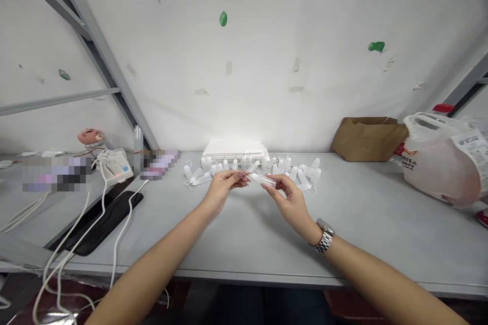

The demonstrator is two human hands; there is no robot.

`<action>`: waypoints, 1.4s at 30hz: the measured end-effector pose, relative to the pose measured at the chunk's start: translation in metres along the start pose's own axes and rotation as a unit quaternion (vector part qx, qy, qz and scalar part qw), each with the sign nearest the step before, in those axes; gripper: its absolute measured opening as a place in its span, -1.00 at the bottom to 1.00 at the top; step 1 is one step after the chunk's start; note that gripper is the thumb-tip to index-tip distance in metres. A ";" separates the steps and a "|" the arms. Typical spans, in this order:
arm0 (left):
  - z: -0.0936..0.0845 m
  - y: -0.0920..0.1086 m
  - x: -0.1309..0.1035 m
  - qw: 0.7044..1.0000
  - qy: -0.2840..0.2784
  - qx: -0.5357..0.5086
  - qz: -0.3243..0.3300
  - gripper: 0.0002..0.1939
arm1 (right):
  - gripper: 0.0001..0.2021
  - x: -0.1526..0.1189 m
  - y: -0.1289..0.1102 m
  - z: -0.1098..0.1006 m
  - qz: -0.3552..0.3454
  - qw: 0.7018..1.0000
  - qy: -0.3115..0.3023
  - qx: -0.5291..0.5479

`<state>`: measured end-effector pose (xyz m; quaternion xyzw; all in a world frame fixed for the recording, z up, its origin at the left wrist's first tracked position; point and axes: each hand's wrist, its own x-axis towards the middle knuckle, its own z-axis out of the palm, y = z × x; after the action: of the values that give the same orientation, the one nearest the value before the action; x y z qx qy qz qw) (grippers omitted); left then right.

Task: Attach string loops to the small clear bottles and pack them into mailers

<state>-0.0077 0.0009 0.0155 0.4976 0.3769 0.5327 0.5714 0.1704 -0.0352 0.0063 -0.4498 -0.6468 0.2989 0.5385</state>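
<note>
Above the middle of the grey table, my right hand point(293, 202) grips a small translucent plastic dropper bottle point(265, 180) between thumb and fingers. The bottle lies nearly level, with its narrow white end pointing left. My left hand point(222, 188) is closed in a pinch just beside that end. Whatever sits between its fingertips is too small to make out. Behind both hands, several similar bottles point(315, 176) lie and stand in a loose row, some with thin white loops attached.
A white stack point(232, 147) stands against the wall behind the bottles. To the right are a brown paper bag point(368, 139) and a filled plastic bag point(438, 162). On the left lie a black phone-like slab point(109, 223), white cables point(118, 244) and a white power strip point(114, 166).
</note>
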 end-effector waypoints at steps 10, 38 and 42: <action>-0.001 0.000 0.001 1.000 -0.001 -0.004 -0.005 -0.75 | -0.79 0.000 0.001 0.000 -0.012 1.000 -0.001 -0.010; 0.001 0.002 -0.002 1.000 -0.001 -0.014 -0.021 -0.76 | -0.77 -0.001 0.001 0.000 -0.047 0.998 0.006 -0.049; 0.001 0.001 -0.002 1.000 -0.008 -0.012 -0.022 -0.76 | -0.78 -0.001 0.000 0.001 -0.051 0.997 0.007 -0.049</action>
<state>-0.0069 -0.0009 0.0164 0.4869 0.3766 0.5204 0.5918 0.1696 -0.0359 0.0052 -0.4445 -0.6788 0.2359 0.5348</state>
